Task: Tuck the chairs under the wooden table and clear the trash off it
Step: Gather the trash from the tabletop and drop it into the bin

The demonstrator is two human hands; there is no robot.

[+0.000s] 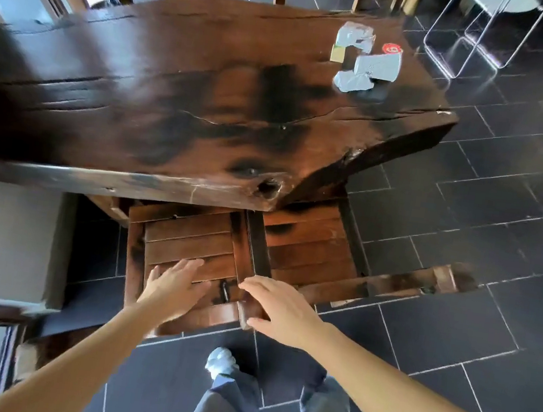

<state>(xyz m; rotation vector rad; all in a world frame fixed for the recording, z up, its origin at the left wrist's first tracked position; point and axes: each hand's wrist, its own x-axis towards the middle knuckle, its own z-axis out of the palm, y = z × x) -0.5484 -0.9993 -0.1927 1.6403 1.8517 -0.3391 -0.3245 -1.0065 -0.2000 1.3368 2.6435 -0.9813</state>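
left hand (174, 283), right hand (279, 305) open at chair (189, 240)

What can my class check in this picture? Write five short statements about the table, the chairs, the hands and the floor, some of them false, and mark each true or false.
1. The trash lies toward the far right corner of the wooden table. True.
2. The left hand holds a wrapper. False: it lies flat, fingers straight, on the left chair.
3. The right chair stands beside the left chair at the table's near edge, partly under it. True.
4. The floor is pale wooden boards. False: it is dark tiles.
5. The right hand has straight fingers and holds no trash. True.
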